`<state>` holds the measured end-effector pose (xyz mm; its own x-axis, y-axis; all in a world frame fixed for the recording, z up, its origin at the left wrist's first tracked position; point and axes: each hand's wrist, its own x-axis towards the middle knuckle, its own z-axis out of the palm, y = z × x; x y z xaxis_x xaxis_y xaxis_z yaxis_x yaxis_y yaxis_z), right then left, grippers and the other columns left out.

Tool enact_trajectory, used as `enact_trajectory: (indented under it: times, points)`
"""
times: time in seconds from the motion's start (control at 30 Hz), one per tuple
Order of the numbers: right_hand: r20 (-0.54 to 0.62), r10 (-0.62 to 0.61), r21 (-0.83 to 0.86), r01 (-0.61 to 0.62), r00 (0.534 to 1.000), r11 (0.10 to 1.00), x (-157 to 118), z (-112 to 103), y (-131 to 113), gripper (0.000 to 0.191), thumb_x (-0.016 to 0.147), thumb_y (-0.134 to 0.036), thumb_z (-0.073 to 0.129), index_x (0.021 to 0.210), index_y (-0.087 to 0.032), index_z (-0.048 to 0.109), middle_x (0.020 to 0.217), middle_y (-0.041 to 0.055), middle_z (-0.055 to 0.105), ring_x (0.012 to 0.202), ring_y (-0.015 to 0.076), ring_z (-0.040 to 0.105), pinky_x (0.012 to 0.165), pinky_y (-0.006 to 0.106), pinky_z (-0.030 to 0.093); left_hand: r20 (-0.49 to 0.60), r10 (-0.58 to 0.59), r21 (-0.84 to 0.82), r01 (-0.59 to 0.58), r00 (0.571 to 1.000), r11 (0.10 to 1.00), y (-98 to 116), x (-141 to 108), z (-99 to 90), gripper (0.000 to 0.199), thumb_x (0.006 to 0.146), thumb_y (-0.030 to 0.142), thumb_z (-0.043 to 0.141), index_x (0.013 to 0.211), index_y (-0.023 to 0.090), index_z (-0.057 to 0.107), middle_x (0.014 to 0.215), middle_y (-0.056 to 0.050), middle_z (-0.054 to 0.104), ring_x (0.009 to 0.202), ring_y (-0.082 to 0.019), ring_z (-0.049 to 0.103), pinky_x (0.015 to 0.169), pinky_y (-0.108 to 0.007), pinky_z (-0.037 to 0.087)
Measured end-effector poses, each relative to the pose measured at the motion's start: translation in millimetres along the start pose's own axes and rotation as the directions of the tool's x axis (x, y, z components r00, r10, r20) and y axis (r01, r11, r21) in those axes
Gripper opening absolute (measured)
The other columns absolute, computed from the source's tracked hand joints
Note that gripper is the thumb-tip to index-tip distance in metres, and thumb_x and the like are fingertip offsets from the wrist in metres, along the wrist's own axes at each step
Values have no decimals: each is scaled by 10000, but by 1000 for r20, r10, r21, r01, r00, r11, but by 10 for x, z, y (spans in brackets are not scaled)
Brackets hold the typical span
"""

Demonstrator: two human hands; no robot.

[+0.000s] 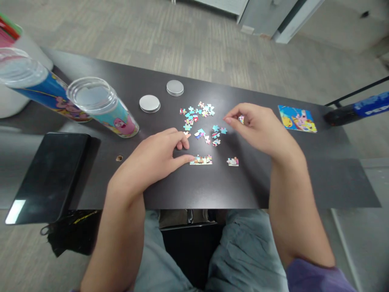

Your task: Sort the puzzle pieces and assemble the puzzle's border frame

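Loose puzzle pieces [189, 121] lie scattered on the dark table between my two hands. A short joined strip of pieces [201, 160] is nearer the table's front edge, and my left hand [161, 153] touches its left end with the thumb, the fingers apart and partly curled. To the right of the strip sits a small joined cluster [233, 162]. My right hand [253, 125] hovers just right of the loose pieces, thumb and index finger close together; anything between those fingertips is too small to make out. A colourful piece [241, 119] shows beside its curled fingers.
Two round metal lids [150, 104] lie behind my left hand. Clear-topped cartoon canisters [105, 107] and a black tablet [50, 176] are on the left. At the right are a cartoon picture card [297, 118] and a dark bottle with a blue label [370, 106].
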<state>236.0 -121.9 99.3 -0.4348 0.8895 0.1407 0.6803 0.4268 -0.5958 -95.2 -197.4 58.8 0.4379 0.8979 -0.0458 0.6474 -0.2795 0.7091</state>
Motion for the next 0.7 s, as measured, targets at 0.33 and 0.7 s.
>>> enact_trajectory:
  times: [0.33,0.7]
  points:
    - [83,-137,-156,148,987,977,598,403,310,240,1129,-242,862,1324,-312,982,1284,111,811,1057,338,758,1066,555,635,18,-46,4,46,999,999,28,32,32,266,1078,530,890,1126,305,755,1239,-53,796,1134,-353,805,962,-510,542]
    - [78,-47,-126,56,996,990,549,374,303,165,1050,-148,970,1126,-272,891,1179,56,770,992,259,684,1016,475,606,-40,-17,-16,16,999,1000,-1,54,35,294,1018,571,916,1062,336,744,1135,-48,795,1041,-349,791,902,-502,585]
